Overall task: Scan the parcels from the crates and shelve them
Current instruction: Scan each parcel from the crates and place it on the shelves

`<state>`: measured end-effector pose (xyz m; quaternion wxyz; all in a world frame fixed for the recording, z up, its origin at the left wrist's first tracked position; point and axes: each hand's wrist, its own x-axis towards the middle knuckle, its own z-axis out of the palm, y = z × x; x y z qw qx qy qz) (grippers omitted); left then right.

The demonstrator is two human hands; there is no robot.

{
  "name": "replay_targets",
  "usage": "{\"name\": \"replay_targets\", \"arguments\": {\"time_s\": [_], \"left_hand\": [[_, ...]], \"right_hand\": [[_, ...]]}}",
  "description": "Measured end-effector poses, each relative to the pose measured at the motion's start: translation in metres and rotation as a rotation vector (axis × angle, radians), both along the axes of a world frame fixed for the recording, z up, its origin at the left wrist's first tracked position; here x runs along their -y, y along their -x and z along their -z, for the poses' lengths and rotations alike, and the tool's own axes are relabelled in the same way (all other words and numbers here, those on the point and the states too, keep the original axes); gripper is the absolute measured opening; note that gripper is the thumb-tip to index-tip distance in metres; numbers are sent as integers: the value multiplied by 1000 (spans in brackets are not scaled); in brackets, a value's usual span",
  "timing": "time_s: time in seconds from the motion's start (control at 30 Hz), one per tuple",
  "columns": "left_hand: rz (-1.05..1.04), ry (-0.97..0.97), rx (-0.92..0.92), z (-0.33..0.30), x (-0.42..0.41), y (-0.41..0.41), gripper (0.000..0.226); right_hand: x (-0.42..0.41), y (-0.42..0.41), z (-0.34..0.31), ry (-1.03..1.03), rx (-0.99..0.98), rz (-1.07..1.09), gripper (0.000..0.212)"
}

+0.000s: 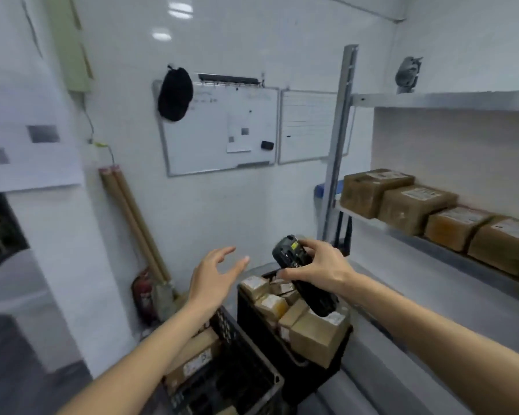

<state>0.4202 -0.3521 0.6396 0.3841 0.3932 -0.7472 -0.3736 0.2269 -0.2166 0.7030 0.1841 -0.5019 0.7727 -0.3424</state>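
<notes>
We hold a black handheld scanner [304,275] in our right hand [319,271], the fingers curled over its upper body and the thumb under it, so the device hangs tilted with its head up toward the wall and its grip end down over the crate. Our left hand [215,278] is raised beside it, apart from the scanner, fingers spread wide and slightly bent, gripping nothing.

Below the scanner stands a black plastic crate [282,351] packed with brown cardboard parcels [315,333], several bearing white labels; the scanner's lower end sits just above the topmost of them, and we cannot tell whether it touches. A second black crate [246,375] stands nearer to us on the left, under our left forearm, with a labelled parcel [192,360] lying in it.

To the right runs a metal shelving unit [339,139]. On its middle shelf [402,232] four brown parcels [414,205] stand side by side in a row, touching one another, each with a white label on top.

On the white tiled wall ahead hang two whiteboards [219,130], a black cap [174,94] hooked over the corner of the left one. Two long cardboard tubes [135,223] lean against the wall to the left of the crates, with a red fire extinguisher [143,295] near their foot.
</notes>
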Motion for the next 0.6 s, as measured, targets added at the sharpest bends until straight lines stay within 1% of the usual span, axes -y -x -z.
{"name": "replay_targets", "arguments": {"time_s": [0.1, 0.23, 0.27, 0.37, 0.4, 0.5, 0.6], "left_hand": [[-96, -59, 14, 31, 42, -35, 53], [-208, -150, 44, 88, 103, -58, 57], [-226, -178, 58, 104, 116, -59, 57], [-278, -269, 99, 164, 155, -60, 60], [-301, -301, 117, 187, 166, -61, 62], [-365, -376, 149, 258, 195, -64, 66], [-424, -444, 200, 326, 216, -68, 68]], "right_hand": [[67, -21, 33, -27, 28, -79, 69], [153, -35, 94, -102, 65, -166, 73], [173, -37, 111, -110, 66, -180, 71], [226, -36, 174, -171, 109, -222, 49], [240, -37, 197, -199, 123, -239, 48], [277, -38, 274, -267, 165, -265, 53], [306, -37, 347, -346, 207, -262, 68]]}}
